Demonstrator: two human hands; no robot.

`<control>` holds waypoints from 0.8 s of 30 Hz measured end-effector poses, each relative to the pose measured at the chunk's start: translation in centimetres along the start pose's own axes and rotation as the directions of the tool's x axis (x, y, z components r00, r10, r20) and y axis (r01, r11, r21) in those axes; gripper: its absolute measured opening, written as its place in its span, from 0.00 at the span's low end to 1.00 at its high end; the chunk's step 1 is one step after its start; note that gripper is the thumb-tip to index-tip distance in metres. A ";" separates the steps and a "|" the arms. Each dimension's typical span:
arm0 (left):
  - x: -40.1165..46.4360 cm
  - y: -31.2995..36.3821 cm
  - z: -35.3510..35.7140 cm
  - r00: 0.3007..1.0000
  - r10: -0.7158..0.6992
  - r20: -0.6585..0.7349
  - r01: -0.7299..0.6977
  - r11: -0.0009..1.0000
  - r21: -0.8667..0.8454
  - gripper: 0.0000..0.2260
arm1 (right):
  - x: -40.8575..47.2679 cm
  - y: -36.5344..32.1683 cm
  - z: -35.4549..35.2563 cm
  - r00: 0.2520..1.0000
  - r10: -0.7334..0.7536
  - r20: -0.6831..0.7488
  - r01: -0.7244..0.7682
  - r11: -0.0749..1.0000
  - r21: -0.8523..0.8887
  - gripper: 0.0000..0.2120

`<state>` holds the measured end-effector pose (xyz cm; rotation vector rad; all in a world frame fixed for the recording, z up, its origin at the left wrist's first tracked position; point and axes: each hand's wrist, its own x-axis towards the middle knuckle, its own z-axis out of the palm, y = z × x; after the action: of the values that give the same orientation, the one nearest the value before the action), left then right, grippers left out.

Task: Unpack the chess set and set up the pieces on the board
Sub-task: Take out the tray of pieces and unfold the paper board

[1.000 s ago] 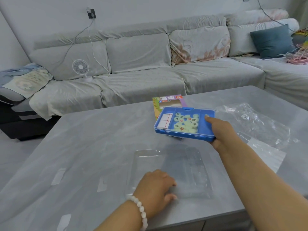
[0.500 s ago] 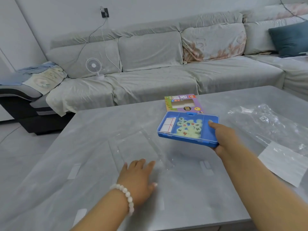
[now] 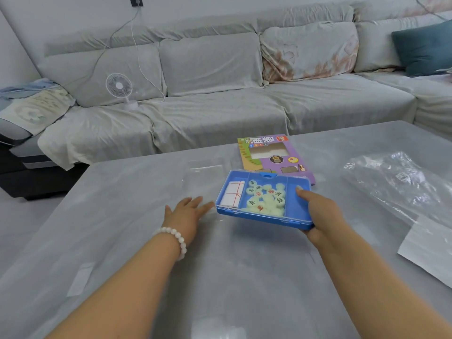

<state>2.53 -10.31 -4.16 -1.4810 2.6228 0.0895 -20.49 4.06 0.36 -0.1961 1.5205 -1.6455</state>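
A blue plastic case (image 3: 269, 217) is held just above the grey table, tilted toward me. My right hand (image 3: 318, 211) grips its right end, thumb on the rim. Inside lie several pale round chess pieces (image 3: 265, 198) with red and green characters, and a folded white board sheet (image 3: 232, 196) in the left compartment. My left hand (image 3: 187, 215) stretches flat over the table with straight fingers, its fingertips close to the case's left end. A clear plastic lid (image 3: 205, 173) lies on the table beyond my left hand.
The purple and green cardboard packaging (image 3: 269, 152) lies behind the case. A crumpled clear plastic bag (image 3: 401, 182) and a white paper sheet (image 3: 430, 248) lie at the right. A grey sofa with a small white fan (image 3: 119, 88) stands beyond the table (image 3: 122, 241).
My left hand slid the clear lid away across the table and now reaches forward toward the case. The right hand keeps holding the blue case; the view has shifted left.
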 end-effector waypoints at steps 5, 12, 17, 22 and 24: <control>5.3 -0.2 -1.4 1.000 0.018 -0.001 -0.018 0.992 -0.124 0.23 | 1.9 -0.5 0.3 1.000 -0.005 0.003 0.005 1.000 0.030 0.03; 7.2 1.1 -3.7 0.993 -0.081 0.090 0.107 0.935 -0.337 0.21 | 3.0 -0.2 0.5 1.000 -0.002 0.031 0.002 1.000 -0.016 0.04; 4.6 1.2 -2.3 0.959 -0.114 -0.259 0.001 0.917 -0.398 0.19 | 2.5 0.4 0.1 0.998 0.034 0.049 -0.031 0.998 -0.060 0.05; -2.0 5.2 -2.9 0.968 -0.252 0.007 0.081 0.286 -0.955 0.12 | 0.5 1.1 -0.4 0.994 0.054 0.096 -0.039 0.989 -0.143 0.07; -4.9 6.8 -3.2 0.981 -0.134 0.138 0.144 0.036 -0.989 0.12 | -0.7 1.5 -0.7 0.992 0.061 0.115 -0.040 0.983 -0.179 0.08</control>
<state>-1.01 -3.00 -0.37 -1.8665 2.1616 2.3832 -19.77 5.27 -0.85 -0.3428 1.5661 -1.4334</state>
